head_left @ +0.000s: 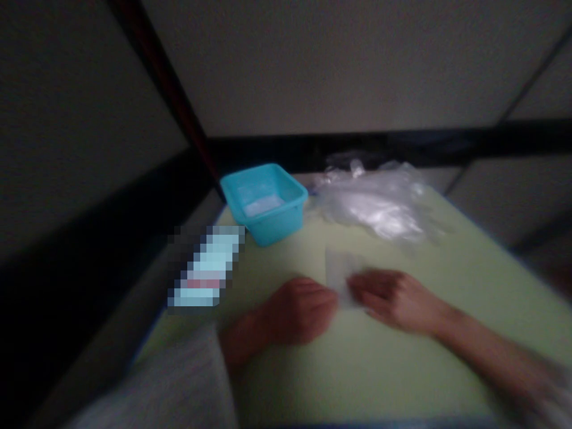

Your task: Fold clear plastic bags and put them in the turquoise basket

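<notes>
A small, thin, see-through plastic bag [337,268] is between my hands, over the green tabletop. My left hand [301,310] is closed, its fingertips pinching the bag's left lower edge. From the other side my right hand [395,298] grips the right part of the bag with bent fingers, which cover that part. The picture is blurred, so any print or contents of the bag cannot be made out.
A turquoise plastic basket [281,223] with something whitish inside stands at the back left. Beside it lies a heap of shiny clear plastic bags [379,202]. A pixelated phone-like object [208,265] rests at the left edge of the green table [357,375]. Panelled walls rise behind.
</notes>
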Tool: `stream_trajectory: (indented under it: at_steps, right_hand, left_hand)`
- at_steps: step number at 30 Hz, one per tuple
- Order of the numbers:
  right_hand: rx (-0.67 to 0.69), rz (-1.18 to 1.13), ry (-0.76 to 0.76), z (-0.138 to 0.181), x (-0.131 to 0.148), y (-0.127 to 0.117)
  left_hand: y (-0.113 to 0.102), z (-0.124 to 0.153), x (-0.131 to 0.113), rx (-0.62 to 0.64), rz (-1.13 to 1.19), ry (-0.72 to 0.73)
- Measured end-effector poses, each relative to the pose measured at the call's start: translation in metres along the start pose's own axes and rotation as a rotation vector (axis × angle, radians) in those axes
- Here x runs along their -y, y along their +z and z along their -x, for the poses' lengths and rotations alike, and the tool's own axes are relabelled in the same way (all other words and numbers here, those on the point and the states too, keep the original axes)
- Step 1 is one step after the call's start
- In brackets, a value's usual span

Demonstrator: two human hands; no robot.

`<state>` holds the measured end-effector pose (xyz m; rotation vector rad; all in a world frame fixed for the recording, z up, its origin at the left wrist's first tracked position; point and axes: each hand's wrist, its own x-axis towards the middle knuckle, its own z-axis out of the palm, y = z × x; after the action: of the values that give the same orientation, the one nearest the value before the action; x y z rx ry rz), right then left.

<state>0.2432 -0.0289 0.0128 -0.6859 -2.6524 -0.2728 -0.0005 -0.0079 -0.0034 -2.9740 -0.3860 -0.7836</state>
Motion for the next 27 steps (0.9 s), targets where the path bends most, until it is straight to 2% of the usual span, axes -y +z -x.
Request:
stream_trajectory:
  at_steps: [6, 13, 18, 22, 27]
  right_hand:
    - [0.015, -0.033, -0.001, 0.002, -0.003, 0.001]
    - [0.052, -0.182, 0.097, 0.005, -0.007, 0.0]
    - [0.06, -0.321, 0.261, 0.004, -0.01, -0.001]
    - [0.068, -0.428, 0.412, 0.002, -0.01, -0.004]
    - [0.028, -0.568, 0.603, -0.003, -0.008, -0.004]
  left_hand:
    - [-0.004, -0.002, 0.001, 0.012, 0.029, -0.026]
    - [-0.005, -0.004, 0.012, -0.047, 0.212, -0.223]
    - [0.0, -0.007, 0.013, -0.056, 0.336, -0.44]
    - [0.003, -0.01, 0.013, -0.093, 0.377, -0.555]
    - [0.005, -0.02, 0.01, -0.123, 0.45, -0.762]
